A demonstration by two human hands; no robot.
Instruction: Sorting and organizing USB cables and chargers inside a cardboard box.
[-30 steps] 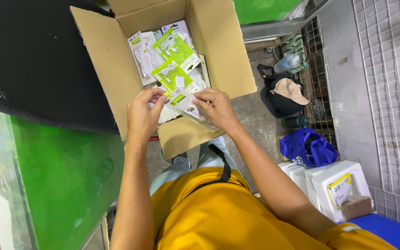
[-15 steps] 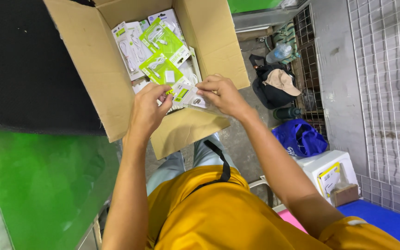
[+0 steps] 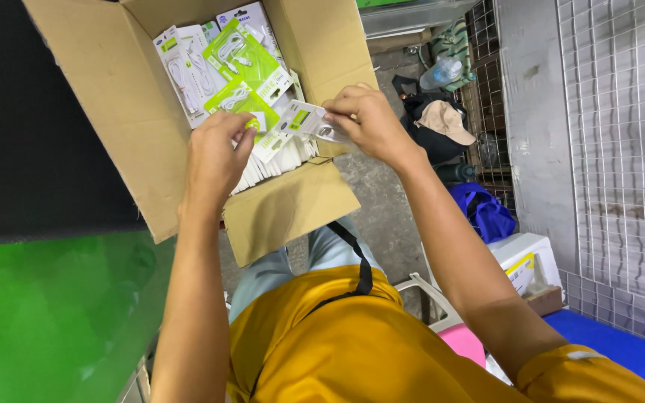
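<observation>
A: Grip status: both hands pinch one small packet point(image 3: 301, 123) over the cardboard box point(image 3: 106, 104), left hand point(image 3: 214, 157) at its near end, right hand point(image 3: 367, 123) at its far end.

B: Box contents?

A: Green-and-white cable packs point(image 3: 244, 63) lie inside the box; white cartons point(image 3: 278, 160) stand at its near wall. Most stock remains inside.

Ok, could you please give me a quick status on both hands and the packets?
Left hand on packets in cardboard box. Right hand pinching a white-green packet above the box. Nothing in the way.
</observation>
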